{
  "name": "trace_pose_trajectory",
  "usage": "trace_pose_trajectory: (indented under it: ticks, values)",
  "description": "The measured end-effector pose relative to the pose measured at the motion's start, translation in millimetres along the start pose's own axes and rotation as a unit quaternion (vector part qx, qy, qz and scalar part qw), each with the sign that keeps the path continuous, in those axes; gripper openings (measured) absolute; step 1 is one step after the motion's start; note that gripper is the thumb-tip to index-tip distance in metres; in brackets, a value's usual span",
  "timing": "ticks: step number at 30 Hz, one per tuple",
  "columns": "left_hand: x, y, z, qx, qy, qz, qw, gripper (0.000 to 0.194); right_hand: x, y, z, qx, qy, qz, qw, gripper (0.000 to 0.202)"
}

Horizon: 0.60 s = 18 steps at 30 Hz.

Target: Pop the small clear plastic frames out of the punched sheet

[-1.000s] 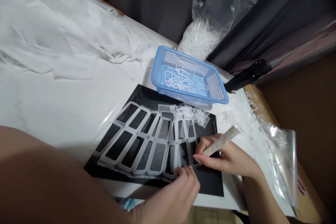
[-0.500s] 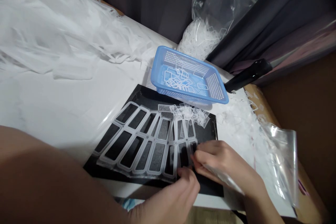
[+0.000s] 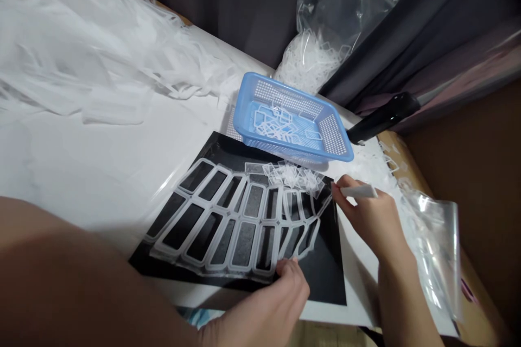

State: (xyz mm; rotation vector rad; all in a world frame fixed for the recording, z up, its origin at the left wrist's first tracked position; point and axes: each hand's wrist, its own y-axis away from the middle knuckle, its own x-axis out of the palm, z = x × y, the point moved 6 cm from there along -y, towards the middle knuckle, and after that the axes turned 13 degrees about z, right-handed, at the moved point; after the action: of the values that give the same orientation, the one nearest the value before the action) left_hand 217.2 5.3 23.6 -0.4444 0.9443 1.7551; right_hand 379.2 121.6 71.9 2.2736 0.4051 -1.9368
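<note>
A translucent white sheet of joined rectangular frames [image 3: 220,210] lies fanned out on a black mat [image 3: 325,276]. My left hand [image 3: 280,293] is closed at the sheet's lower edge, fingertips and thumb on the frames there. At the mat's right edge, my right hand [image 3: 366,217] pinches the sheet's upper right corner, and the frames on that side are lifted and bent. A flat white strip [image 3: 359,191] sticks out of the same hand; its kind is unclear. Small loose clear frames [image 3: 291,174] lie heaped along the sheet's top edge.
Behind the mat stands a blue basket [image 3: 293,149] with several thin white frames inside. A clear bag of frames [image 3: 309,59] leans at the back. White sheets [image 3: 101,54] pile up at left. A black cylindrical object [image 3: 385,118] and a clear plastic bag [image 3: 439,249] are at right.
My right hand has moved up and right from the lower part of the sheet, drawing its right-hand frames up and outward. The left hand has stayed nearly still.
</note>
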Motion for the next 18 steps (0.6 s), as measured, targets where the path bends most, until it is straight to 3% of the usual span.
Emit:
trace_pose_trajectory:
  ticks: [4, 7, 9, 11, 14, 18]
  values:
    - [0.3, 2, -2, -0.01, 0.006, 0.007, 1.0, 0.065, 1, -1, -15, 0.067, 0.016, 0.002, 0.998, 0.024]
    - [2.5, 2, -4, -0.043, 0.019, 0.016, 0.999, 0.064, -5, -2, -9, 0.044, -0.149, -0.011, 0.988, 0.026]
    - [4.6, 0, -7, -0.051, 0.035, 0.013, 0.998, 0.063, -6, -3, 1, 0.009, -0.294, -0.004, 0.956, 0.025]
    - [5.4, -4, -12, -0.055, 0.062, -0.016, 0.996, 0.061, -3, -4, 12, -0.02, -0.4, 0.031, 0.916, 0.023]
    - [4.4, -8, -13, -0.113, 0.113, -0.096, 0.983, 0.052, 6, -6, 25, -0.07, -0.465, 0.131, 0.873, 0.019]
    - [5.2, -12, -19, -0.15, 0.167, -0.162, 0.961, 0.044, 13, -6, 29, -0.122, -0.448, 0.211, 0.86, 0.024]
